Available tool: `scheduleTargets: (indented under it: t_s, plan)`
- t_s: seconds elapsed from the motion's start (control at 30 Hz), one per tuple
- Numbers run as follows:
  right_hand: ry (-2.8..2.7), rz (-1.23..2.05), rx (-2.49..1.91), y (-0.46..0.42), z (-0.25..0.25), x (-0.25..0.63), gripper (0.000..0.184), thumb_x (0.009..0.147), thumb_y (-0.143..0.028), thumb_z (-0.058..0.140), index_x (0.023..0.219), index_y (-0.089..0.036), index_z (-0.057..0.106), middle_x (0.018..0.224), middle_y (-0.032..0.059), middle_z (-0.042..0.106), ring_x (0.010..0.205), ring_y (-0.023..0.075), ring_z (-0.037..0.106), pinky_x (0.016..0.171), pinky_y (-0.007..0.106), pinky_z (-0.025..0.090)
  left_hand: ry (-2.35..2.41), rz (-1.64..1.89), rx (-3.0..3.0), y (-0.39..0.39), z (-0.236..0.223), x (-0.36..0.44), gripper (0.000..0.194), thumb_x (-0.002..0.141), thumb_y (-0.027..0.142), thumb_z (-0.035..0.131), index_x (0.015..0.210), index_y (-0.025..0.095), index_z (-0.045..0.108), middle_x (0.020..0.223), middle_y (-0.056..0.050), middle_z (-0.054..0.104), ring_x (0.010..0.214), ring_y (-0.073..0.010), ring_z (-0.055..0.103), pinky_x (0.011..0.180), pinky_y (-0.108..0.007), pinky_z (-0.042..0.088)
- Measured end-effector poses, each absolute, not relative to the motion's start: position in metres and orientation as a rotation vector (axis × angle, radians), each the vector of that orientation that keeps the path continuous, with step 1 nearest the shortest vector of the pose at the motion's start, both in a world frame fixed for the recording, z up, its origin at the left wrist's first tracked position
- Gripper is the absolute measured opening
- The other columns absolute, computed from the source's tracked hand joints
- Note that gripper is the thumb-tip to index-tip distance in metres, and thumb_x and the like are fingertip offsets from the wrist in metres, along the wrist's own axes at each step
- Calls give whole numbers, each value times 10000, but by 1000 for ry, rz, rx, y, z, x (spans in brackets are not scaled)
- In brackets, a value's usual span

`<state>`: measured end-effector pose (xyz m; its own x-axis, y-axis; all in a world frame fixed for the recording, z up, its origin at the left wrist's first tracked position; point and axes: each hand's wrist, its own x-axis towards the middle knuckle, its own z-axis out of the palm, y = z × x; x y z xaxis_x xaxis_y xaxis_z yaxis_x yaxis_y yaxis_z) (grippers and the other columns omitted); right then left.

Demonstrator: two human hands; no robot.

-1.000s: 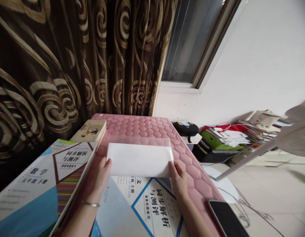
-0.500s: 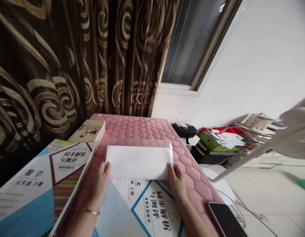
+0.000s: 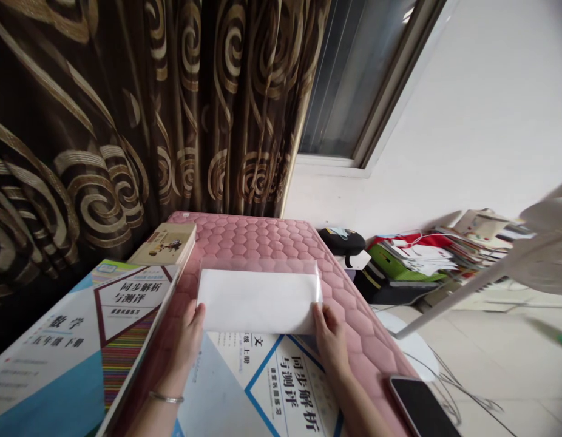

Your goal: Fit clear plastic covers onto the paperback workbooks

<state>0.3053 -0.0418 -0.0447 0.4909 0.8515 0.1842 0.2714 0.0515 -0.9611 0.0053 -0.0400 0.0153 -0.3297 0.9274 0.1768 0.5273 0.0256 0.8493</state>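
A clear plastic sleeve with white paper inside [image 3: 258, 301] is held out level between my two hands. My left hand [image 3: 188, 331] grips its left edge, thumb on top, with a metal bracelet on the wrist. Its right edge is pinched by my right hand [image 3: 330, 340], thumb on top too. The sleeve's upper strip is see-through, showing pink quilting behind it. Below lies a blue and white workbook [image 3: 267, 388] with Chinese print, its far part hidden by the sleeve.
A thick math workbook [image 3: 62, 358] and a tan book [image 3: 165, 243] lie on the left of the pink quilted mattress [image 3: 244, 237]. A phone [image 3: 424, 406] rests at its right edge. Beyond are a white fan [image 3: 472, 285], floor cables, piled papers [image 3: 413, 258] and a curtain [image 3: 139, 109].
The whole view has shifted slightly. Both hands keep their hold on the sleeve, which stays over the workbook in nearly the same position.
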Motion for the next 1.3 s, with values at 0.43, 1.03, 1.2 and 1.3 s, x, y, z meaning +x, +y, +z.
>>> scheduleTargets:
  t_s: [0.43, 1.03, 1.2, 1.3]
  plan:
    - [-1020, 564, -1515, -42, -28, 297, 490, 750, -700, 486, 719, -216, 552, 668, 8, 559, 681, 193, 488, 611, 287, 398, 1740, 1216, 1363, -13, -18, 7, 283, 776, 459, 442, 807, 203, 559, 881, -81, 687, 851, -219, 629, 761, -297, 484]
    - [-1098, 547, -1498, -14, -32, 311, 545, 726, -720, 517, 692, -180, 588, 621, 18, 569, 612, 173, 479, 535, 275, 355, 1728, 1173, 1413, -4, -6, 4, 230, 766, 409, 446, 652, 212, 483, 618, 1, 597, 603, -148, 547, 545, -233, 397]
    - [-1090, 507, -1565, 4, -16, 316, 611, 627, -790, 540, 621, -181, 589, 538, 10, 542, 554, 162, 459, 500, 266, 313, 1758, 1237, 1420, 13, 5, 10, 193, 766, 363, 440, 640, 217, 439, 631, 0, 589, 594, -140, 518, 538, -234, 368]
    - [-1097, 479, -1503, 11, -20, 313, 635, 649, -804, 496, 633, -176, 588, 557, 21, 554, 573, 171, 474, 512, 269, 334, 1814, 1243, 1427, 20, 5, 14, 204, 762, 362, 451, 616, 223, 418, 644, -14, 597, 606, -146, 525, 551, -236, 373]
